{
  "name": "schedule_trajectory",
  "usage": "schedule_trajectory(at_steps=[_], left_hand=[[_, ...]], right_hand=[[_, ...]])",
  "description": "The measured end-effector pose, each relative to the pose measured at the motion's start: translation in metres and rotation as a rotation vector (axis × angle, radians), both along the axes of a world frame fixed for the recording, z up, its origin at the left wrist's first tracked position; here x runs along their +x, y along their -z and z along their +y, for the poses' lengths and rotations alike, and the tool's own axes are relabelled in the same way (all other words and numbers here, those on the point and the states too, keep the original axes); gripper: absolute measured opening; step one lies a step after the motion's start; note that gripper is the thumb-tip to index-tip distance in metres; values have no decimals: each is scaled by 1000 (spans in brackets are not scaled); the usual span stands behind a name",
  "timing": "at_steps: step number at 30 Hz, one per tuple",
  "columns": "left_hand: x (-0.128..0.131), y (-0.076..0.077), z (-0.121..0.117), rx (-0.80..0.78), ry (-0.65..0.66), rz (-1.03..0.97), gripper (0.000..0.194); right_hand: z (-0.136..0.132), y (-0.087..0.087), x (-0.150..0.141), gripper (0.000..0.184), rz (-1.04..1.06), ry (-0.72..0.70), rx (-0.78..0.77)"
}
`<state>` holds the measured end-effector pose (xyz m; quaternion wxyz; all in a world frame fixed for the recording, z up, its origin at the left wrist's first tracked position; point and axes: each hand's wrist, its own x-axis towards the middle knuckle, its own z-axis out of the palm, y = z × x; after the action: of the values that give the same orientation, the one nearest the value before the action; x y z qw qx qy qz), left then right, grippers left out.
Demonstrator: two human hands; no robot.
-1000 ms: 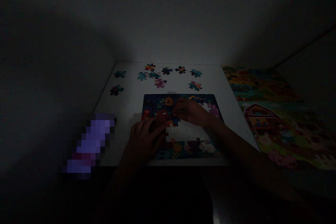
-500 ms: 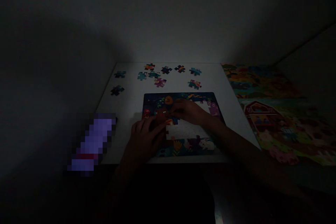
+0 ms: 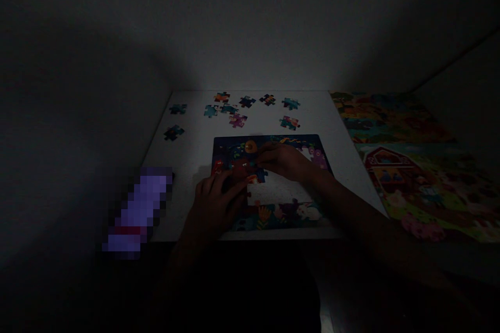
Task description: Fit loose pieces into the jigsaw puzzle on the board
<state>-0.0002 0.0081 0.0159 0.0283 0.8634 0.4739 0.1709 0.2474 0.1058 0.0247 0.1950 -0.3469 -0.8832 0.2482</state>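
my left hand (image 3: pixel 214 193) rests on the puzzle (image 3: pixel 273 218), right hand (image 3: pixel 283 160) over it; pieces (image 3: pixel 237 120) lie toward the far edge of the tabletop (image 3: pixel 185 166).

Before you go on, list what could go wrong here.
The left grip rests on the left side of the jigsaw puzzle; a shift might disturb it. The pixelated purple object seems to reach past the front edge of the white table and could get knocked off. In this dim light, the dark jigsaw pieces at far left might be mistaken for one another.
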Motion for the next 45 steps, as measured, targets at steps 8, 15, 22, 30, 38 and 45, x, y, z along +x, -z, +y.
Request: schedule_trajectory(at_steps=[8, 15, 22, 30, 38, 45], left_hand=[[0, 1, 0, 22, 10, -3, 33], [1, -1, 0, 28, 10, 20, 34], [-2, -1, -1, 25, 2, -65, 32], [-5, 3, 1, 7, -22, -140, 30], [-9, 9, 2, 34, -18, -167, 30], [-8, 10, 1, 80, -12, -183, 29]], right_hand=[[-7, -4, -8, 17, -19, -17, -34], [-10, 1, -15, 19, 1, -23, -80], [-1, -7, -5, 19, 56, 66, -15], [34, 9, 46, 24, 118, 689, 106], [39, 23, 52, 30, 11, 720, 83], [42, 25, 53, 29, -24, 714, 92]])
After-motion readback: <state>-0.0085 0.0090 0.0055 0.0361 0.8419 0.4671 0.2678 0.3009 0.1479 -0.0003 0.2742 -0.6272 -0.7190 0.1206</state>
